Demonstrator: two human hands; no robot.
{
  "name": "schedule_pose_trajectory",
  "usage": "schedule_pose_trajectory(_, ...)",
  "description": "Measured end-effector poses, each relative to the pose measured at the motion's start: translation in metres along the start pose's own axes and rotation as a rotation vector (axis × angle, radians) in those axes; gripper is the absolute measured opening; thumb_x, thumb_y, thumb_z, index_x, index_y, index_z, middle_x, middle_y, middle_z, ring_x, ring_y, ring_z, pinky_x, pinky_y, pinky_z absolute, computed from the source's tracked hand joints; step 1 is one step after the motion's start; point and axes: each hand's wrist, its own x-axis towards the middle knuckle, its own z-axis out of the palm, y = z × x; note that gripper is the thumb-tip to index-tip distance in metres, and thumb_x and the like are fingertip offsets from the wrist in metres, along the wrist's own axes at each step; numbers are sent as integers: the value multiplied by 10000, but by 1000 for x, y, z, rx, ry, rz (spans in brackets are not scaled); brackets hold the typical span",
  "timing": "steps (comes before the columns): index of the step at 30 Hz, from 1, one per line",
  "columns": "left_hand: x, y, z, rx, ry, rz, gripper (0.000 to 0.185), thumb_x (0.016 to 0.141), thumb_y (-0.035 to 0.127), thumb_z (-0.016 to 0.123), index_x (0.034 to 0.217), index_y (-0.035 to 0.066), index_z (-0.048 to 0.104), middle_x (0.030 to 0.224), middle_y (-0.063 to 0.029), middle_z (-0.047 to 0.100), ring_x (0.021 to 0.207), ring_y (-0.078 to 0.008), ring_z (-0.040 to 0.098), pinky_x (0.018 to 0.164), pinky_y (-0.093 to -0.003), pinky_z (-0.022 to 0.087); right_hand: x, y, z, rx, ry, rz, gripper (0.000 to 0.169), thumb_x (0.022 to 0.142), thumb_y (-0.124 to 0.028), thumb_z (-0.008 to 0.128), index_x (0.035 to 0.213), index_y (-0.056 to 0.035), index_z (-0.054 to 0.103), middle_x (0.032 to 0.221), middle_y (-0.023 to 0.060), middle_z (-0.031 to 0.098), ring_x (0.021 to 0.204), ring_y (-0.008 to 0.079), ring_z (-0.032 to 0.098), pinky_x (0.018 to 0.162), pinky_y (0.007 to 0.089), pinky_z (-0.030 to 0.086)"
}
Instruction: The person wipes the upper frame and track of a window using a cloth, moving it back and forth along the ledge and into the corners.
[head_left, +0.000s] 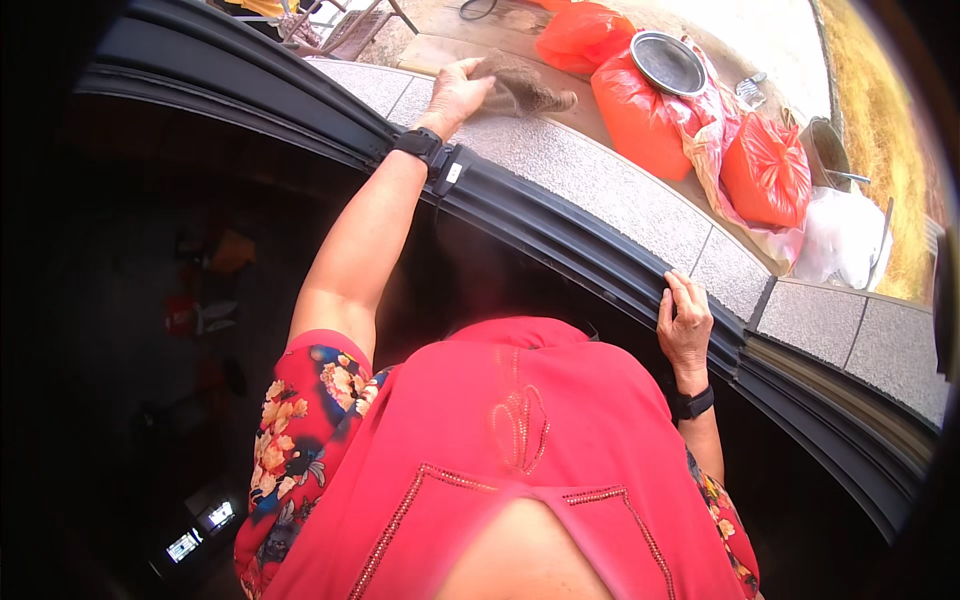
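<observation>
Past the dark metal window track (555, 217), my left hand (461, 91) reaches out over the speckled stone ledge (577, 161). Its fingers grip one end of a brown-grey cloth (525, 86), which looks slightly blurred and hangs over the ledge's outer edge. My right hand (685, 315) rests on the track further right, fingers together on the frame, with nothing seen in it. Both wrists wear black bands. The underside of my right hand is hidden.
Outside lie red plastic bags (641, 112), a round metal pan (668, 63) on top of them, a bucket (823, 154) and a white plastic bag (841, 234). A metal rack (360, 30) stands at the upper left. The frame's rail runs close before my body.
</observation>
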Motion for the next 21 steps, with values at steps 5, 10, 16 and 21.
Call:
schedule_pose_trajectory(5, 21, 37, -60, 542, 398, 228, 314, 933, 117, 703, 1240, 62, 734, 1078, -193, 770, 983, -314, 758, 845, -421, 589, 3, 9, -1, -1, 4, 6, 249, 932, -25, 664, 1173, 5, 718, 1155, 178, 725, 1057, 375, 686, 916, 434, 573)
schedule_pose_trajectory(10, 32, 67, -74, 1402, 562, 341, 297, 972, 197, 639, 1223, 72, 738, 1249, -204, 683, 1091, -397, 713, 916, -530, 570, 11, 10, 0, 8, 11, 1, 245, 928, -26, 674, 1166, 6, 723, 1147, 180, 726, 1052, 374, 687, 907, 432, 577)
schedule_pose_trajectory(16, 31, 19, -70, 1562, -187, -509, 327, 1005, 231, 610, 1274, 131, 768, 1340, -145, 725, 1273, -335, 683, 1004, -475, 556, 20, 18, 1, 47, 25, -17, 243, 920, -24, 682, 1156, 13, 726, 1145, 187, 723, 1053, 374, 689, 901, 428, 580)
schedule_pose_trajectory(21, -22, 26, 45, 1473, -605, -43, 272, 903, 137, 676, 1124, 58, 812, 1177, -185, 777, 1125, -317, 755, 897, -431, 609, 20, 15, -6, 19, 13, 10, 242, 919, -18, 675, 1153, 15, 726, 1147, 189, 722, 1061, 374, 689, 910, 427, 579)
